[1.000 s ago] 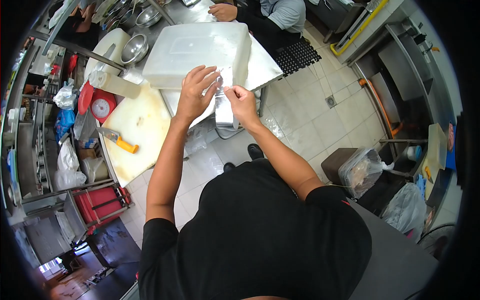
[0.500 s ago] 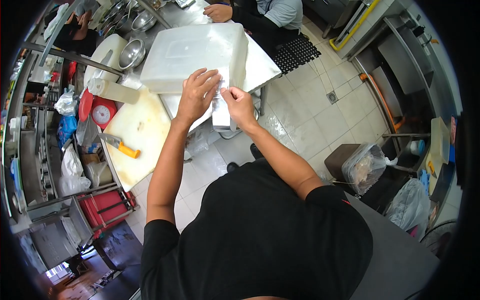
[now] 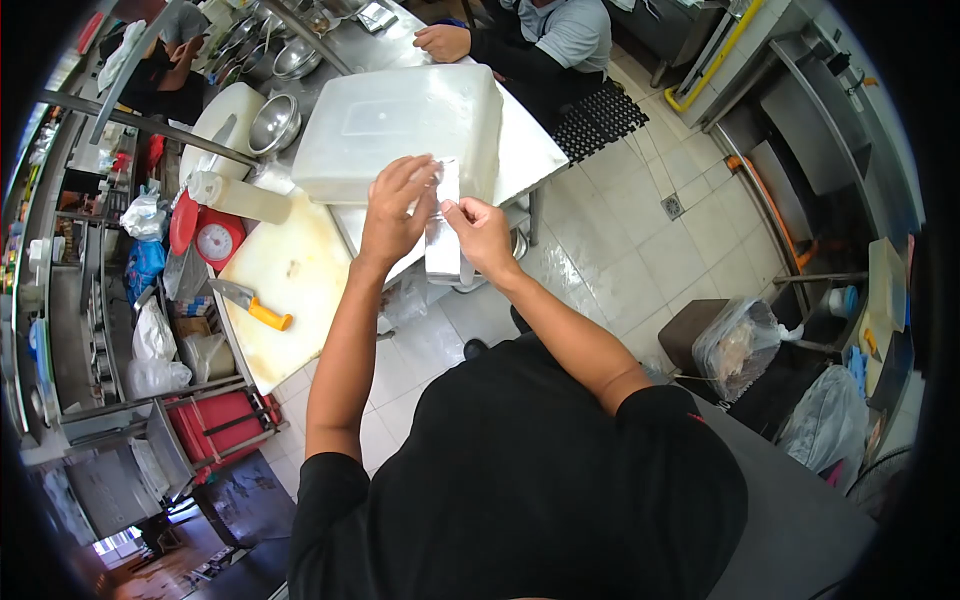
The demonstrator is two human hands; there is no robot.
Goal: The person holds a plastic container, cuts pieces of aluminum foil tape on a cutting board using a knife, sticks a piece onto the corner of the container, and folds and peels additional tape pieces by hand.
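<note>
The right hand [image 3: 482,234] pinches the right edge of a silvery strip [image 3: 441,246]. The left hand [image 3: 396,212], loosely open, is at its far-left side; whether it touches, I can't tell.

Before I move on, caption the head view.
Right hand pinches a shiny strip beside a translucent bin, left hand close by; knife on cutting board.

Over the bench's [image 3: 528,150] near edge, the silvery, foil-like strip [image 3: 442,245] is shining; the translucent, box-shaped plastic container [image 3: 390,125] is gleaming smoothly.
</note>
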